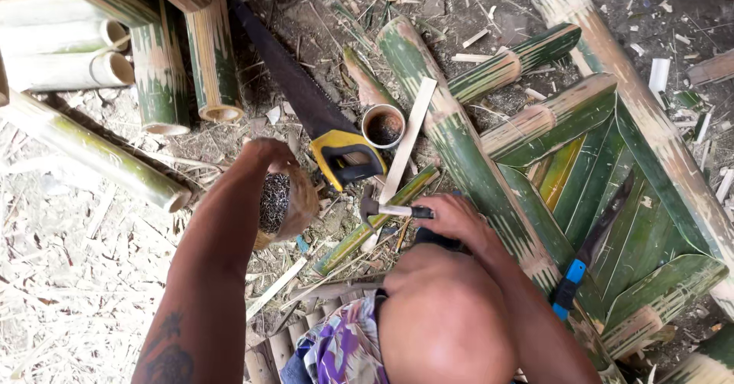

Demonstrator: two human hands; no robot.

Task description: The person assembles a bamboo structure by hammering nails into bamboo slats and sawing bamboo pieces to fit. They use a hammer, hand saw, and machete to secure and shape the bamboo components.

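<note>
Left hand (pixel 267 158) dips into a nail cup (pixel 281 204), fingers hidden – can't tell if shut; right hand (pixel 451 217) grips a hammer (pixel 382 210) over a bamboo strip (pixel 375 227). Cup could tip & spill nails; saw (pixel 321 120) teeth lie v. near the wrist – might scratch.

The ground (pixel 69 277) is bare earth strewn with pale shavings and splinters. On it lie green bamboo poles (pixel 459 147), split bamboo slats (pixel 612 223), a handsaw (pixel 306 97) with a yellow handle, a small round cup (pixel 383 126), and a blue-handled knife (pixel 592 246) resting on the slats.
</note>
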